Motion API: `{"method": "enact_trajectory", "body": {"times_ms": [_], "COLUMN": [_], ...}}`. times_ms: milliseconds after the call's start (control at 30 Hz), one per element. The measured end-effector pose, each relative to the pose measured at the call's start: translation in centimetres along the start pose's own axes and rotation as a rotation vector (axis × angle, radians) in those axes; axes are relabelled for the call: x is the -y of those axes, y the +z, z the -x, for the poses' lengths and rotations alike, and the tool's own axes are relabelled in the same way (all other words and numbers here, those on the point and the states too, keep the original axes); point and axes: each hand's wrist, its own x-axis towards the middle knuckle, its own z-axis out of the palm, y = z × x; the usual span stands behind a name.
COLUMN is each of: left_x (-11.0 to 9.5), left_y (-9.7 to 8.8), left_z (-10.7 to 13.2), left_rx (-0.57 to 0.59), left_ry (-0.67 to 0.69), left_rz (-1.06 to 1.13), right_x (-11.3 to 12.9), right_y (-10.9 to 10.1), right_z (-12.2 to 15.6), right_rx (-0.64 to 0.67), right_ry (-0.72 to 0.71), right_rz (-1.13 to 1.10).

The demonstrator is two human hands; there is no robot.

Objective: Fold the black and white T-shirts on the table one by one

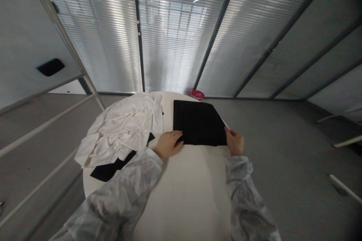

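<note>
A black cloth [199, 122], folded into a flat, roughly rectangular stack, lies on the white table [189, 184]. My left hand [169, 144] rests on its near left corner, fingers stretched out and the thumb apart from them. At the near right corner, my right hand [234, 142] is closed, pinching the cloth's edge between thumb and fingers. Both forearms are in thin, whitish, see-through sleeves. Left of the black stack is a crumpled heap of white cloth [127, 128]. Pieces of black fabric [109, 169] stick out from under that heap, near my left forearm.
A pink basket [197, 95] shows beyond the table's far edge. White metal rails [48, 124] stand at the left, and more pale bars [346, 188] are at the right. Behind the table is a glass partition with blinds [172, 45]. Grey floor [271, 150] surrounds the table.
</note>
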Motion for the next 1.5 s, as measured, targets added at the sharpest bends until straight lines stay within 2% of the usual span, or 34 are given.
{"method": "enact_trajectory", "body": {"times_ms": [67, 133, 200, 300, 367, 467, 533, 600, 767, 967, 1133, 1233, 1300, 1367, 1433, 1500], "left_x": [-0.1, -0.1, -0.3, -0.4, -0.5, -0.5, -0.5, -0.5, -0.4, 0.0, 0.0, -0.4, -0.5, -0.5, -0.4, -0.1], "left_y": [-0.1, -0.2, -0.3, -0.5, -0.6, -0.8, -0.7, -0.5, 0.7, 2.1, 1.2, 0.5, 0.4, 0.5, 0.7, 1.1], "left_z": [0.0, 0.0, 0.0, -0.1, -0.1, -0.2, -0.3, -0.4, -1.4, -2.8, -2.4, -2.1, -2.0, -1.9, -1.9, -1.8], "left_rx": [0.004, 0.005, 0.007, 0.012, -0.012, -0.044, -0.020, 0.022, 0.027, 0.052, 0.033, 0.023, 0.019, 0.004, 0.002, 0.031], "left_ry": [-0.001, -0.006, -0.011, -0.018, -0.009, 0.105, 0.214, 0.260, 0.150, 0.141, 0.144, 0.154, 0.156, 0.164, 0.192, 0.207], "left_rz": [0.000, 0.001, 0.007, 0.014, 0.005, -0.007, -0.002, 0.004, -0.038, -0.136, -0.151, -0.129, -0.077, 0.000, 0.054, 0.060], "right_x": [0.1, 0.1, 0.0, -0.2, -0.1, 0.2, 0.5, 0.7, 0.7, 0.4, 0.4, 1.0, 1.8, 3.1, 4.4, 5.3], "right_y": [-0.2, -0.2, -0.1, 0.1, 0.1, 0.0, 0.0, -0.1, 0.0, 0.1, -0.1, -0.5, -0.6, -0.4, 0.2, 1.3], "right_z": [0.3, 0.4, 0.4, 0.3, 0.3, 0.6, 0.7, 0.9, 0.8, 0.5, 0.8, 1.3, 1.5, 1.5, 1.5, 1.6], "right_rx": [-0.041, -0.079, -0.097, -0.009, 0.041, -0.005, -0.023, -0.018, -0.038, -0.026, -0.023, -0.070, -0.128, -0.158, -0.094, 0.040], "right_ry": [0.028, 0.048, 0.022, -0.050, -0.086, -0.156, -0.203, -0.224, -0.186, -0.223, -0.239, -0.218, -0.279, -0.420, -0.605, -0.755], "right_rz": [0.141, 0.185, 0.085, -0.082, -0.054, 0.060, 0.081, 0.055, 0.004, 0.089, 0.263, 0.387, 0.422, 0.405, 0.347, 0.280]}}
